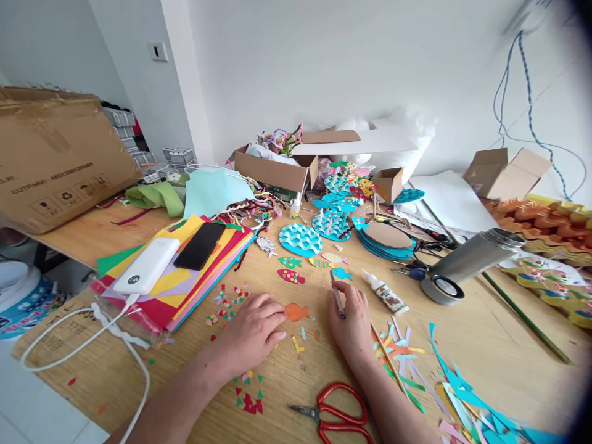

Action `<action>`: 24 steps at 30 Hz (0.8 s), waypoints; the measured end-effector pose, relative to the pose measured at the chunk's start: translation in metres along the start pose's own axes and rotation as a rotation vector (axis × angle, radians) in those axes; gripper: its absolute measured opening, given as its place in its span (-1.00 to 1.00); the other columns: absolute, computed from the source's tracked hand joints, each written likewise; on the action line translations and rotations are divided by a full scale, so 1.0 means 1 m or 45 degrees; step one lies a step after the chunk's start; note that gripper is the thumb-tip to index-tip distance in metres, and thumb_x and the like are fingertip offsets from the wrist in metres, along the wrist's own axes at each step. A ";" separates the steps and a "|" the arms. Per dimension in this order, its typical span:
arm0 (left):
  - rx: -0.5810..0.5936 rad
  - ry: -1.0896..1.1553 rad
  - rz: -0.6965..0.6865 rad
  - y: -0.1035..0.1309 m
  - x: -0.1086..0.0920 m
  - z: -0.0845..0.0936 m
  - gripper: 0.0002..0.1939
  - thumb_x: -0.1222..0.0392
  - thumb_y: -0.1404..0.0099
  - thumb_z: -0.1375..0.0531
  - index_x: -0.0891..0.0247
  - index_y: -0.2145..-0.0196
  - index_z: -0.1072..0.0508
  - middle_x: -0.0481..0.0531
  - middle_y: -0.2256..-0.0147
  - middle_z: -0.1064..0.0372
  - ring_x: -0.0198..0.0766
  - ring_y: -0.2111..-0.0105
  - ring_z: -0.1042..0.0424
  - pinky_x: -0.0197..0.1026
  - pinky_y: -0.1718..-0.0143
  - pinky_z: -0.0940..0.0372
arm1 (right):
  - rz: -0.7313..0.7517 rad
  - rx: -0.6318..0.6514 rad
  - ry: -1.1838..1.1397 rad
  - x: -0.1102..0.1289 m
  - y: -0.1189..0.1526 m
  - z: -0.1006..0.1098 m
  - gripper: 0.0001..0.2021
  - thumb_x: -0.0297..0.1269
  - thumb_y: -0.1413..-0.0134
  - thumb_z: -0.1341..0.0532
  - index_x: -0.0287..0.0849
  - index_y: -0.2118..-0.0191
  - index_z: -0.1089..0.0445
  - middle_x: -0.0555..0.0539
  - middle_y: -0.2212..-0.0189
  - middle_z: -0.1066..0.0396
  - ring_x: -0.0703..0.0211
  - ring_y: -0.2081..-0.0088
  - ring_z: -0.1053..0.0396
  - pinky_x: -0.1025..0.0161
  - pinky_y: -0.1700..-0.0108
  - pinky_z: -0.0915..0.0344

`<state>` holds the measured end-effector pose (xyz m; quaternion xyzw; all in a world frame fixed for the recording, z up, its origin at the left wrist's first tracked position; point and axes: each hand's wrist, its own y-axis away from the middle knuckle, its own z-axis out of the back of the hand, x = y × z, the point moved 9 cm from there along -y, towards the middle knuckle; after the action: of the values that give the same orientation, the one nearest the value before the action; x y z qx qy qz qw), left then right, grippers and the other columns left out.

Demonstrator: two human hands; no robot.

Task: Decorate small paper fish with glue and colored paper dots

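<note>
My left hand (253, 328) lies palm down on the wooden table, its fingers stretched out and loosely spread. Its fingertips touch the left end of an orange paper fish (297, 312). In my right hand (350, 320) is a slim pen (337, 293), gripped between thumb and fingers to the right of the fish. Beyond my hands lie several decorated paper fish: a red one with dots (291, 276), a green one (290, 262), a striped one (320, 263) and a blue one (341, 273). Red-handled scissors (333, 412) rest between my forearms.
Small paper bits (226, 302) are scattered at left, coloured strips (407, 351) at right. A glue bottle (386, 293) and steel flask (476, 256) stand or lie at right. Coloured sheets (171, 311) carry a phone (200, 246) and power bank (147, 266). Cardboard discs (387, 236) are stacked behind.
</note>
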<state>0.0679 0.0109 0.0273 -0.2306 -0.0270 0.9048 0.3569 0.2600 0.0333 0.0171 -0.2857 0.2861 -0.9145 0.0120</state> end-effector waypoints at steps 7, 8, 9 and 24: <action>-0.006 0.006 0.001 0.001 0.002 -0.003 -0.73 0.26 -0.32 -0.21 0.19 0.01 -0.44 -0.02 0.00 -0.41 -0.09 -0.07 -0.21 0.05 -0.15 -0.18 | 0.035 0.063 0.055 0.000 0.001 -0.004 -0.81 -0.40 -0.20 -0.04 -0.13 0.13 -0.33 -0.15 0.21 -0.42 -0.04 0.16 -0.27 0.04 0.13 -0.26; -0.008 0.006 0.001 0.001 0.002 -0.003 -0.72 0.26 -0.32 -0.21 0.18 0.01 -0.44 -0.02 0.00 -0.41 -0.09 -0.07 -0.21 0.05 -0.15 -0.19 | 0.045 0.092 0.078 0.000 0.002 -0.006 -0.79 -0.43 -0.17 -0.03 -0.13 0.13 -0.34 -0.15 0.21 -0.42 -0.04 0.16 -0.27 0.04 0.12 -0.26; -0.007 0.006 0.000 0.001 0.002 -0.003 -0.72 0.26 -0.32 -0.21 0.19 0.01 -0.44 -0.02 0.00 -0.41 -0.09 -0.07 -0.22 0.05 -0.14 -0.19 | 0.056 0.114 0.098 0.001 0.002 -0.008 -0.76 -0.47 -0.15 -0.03 -0.14 0.13 -0.36 -0.15 0.20 -0.42 -0.05 0.16 -0.26 0.03 0.11 -0.26; -0.007 0.001 0.008 0.000 -0.001 0.000 -0.72 0.26 -0.31 -0.22 0.18 0.02 -0.45 0.00 0.01 -0.42 -0.09 -0.06 -0.24 0.04 -0.14 -0.19 | 0.103 0.177 0.154 0.002 0.005 -0.012 -0.56 -0.63 0.07 -0.02 -0.12 0.13 -0.45 -0.15 0.14 -0.40 -0.04 0.12 -0.27 0.00 0.08 -0.29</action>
<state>0.0681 0.0102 0.0274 -0.2322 -0.0285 0.9058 0.3534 0.2515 0.0353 0.0076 -0.2167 0.2336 -0.9465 0.0514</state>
